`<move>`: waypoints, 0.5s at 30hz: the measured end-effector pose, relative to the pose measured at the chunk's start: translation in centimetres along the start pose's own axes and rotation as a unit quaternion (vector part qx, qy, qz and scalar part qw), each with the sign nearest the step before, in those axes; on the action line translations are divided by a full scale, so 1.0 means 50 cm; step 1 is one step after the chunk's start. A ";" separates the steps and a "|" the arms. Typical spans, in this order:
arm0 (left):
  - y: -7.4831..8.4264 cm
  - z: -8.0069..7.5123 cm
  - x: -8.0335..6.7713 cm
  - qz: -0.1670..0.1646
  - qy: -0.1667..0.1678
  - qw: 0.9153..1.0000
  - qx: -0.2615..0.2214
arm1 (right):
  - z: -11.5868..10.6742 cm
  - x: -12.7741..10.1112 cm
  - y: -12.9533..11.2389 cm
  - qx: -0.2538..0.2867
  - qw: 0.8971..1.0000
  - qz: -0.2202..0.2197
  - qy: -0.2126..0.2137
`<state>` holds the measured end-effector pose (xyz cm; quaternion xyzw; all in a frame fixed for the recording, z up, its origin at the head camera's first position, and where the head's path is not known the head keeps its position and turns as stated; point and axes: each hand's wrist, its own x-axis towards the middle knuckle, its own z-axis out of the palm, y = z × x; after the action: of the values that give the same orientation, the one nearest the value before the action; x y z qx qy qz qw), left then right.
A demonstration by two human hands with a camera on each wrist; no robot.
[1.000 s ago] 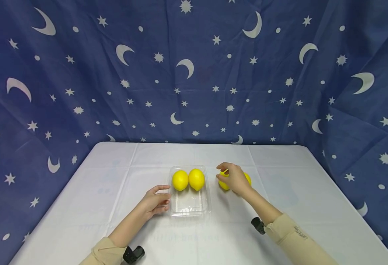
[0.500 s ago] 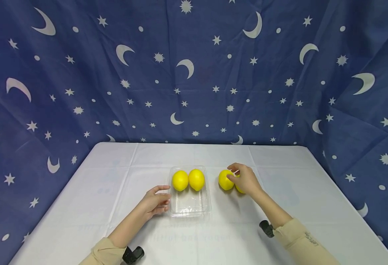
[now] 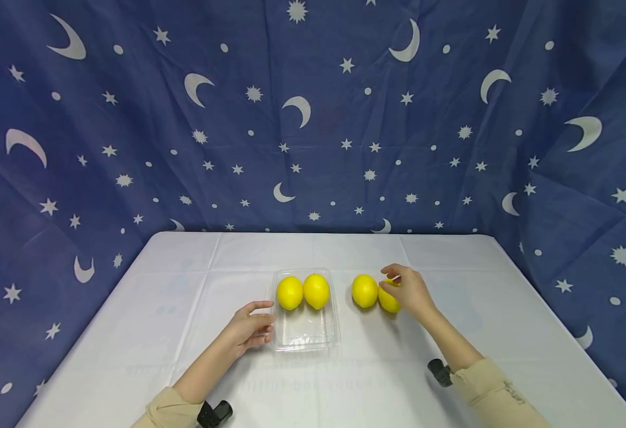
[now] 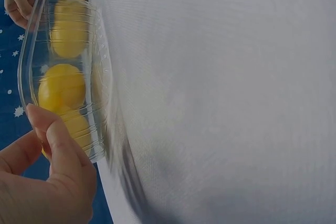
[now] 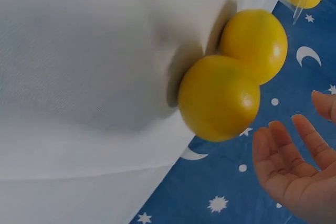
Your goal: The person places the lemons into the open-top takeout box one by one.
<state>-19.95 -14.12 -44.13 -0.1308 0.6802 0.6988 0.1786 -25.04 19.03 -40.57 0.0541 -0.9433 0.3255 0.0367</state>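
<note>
Over the last second the right hand (image 3: 408, 291) has shifted rightward, from above the inner loose lemon (image 3: 364, 291) to beside the outer loose lemon (image 3: 388, 300), so the inner one now shows whole. Neither of the two appears lifted; they sit on the white surface (image 3: 248, 251), side by side and touching or nearly so, to the right of the clear tray (image 3: 304, 334). The left lemon in the tray (image 3: 289, 293) and the right lemon in the tray (image 3: 316, 291) lie next to each other in its far half, just as they did. For the work in hand, I judge this means half the fruit is in the tray, while the loose pair is only being arranged or let go. The right grip is empty: thumb and fingers are well parted, and the right wrist view shows a gap between them and the nearer lemon, though from the head they overlap it. The left hand (image 3: 249, 329) is relaxed, its fingers spread and softly bent, fingertips against the tray's left rim, with no firm clamp on it visible.
</note>
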 end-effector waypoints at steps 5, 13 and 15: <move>0.000 0.000 0.000 0.000 -0.004 1.000 -0.001 | -0.008 0.000 0.015 0.000 1.000 -0.002 0.002; 0.000 0.000 0.001 0.002 -0.004 1.000 0.002 | -0.014 0.003 0.032 0.001 1.000 0.027 -0.009; 0.000 0.000 0.001 0.001 -0.004 1.000 0.000 | -0.015 0.005 0.039 -0.001 0.999 0.034 -0.010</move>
<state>-19.98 -14.13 -44.17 -0.1275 0.6798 0.6991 0.1811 -25.52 20.99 -41.12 0.0253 -0.9452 0.3251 0.0168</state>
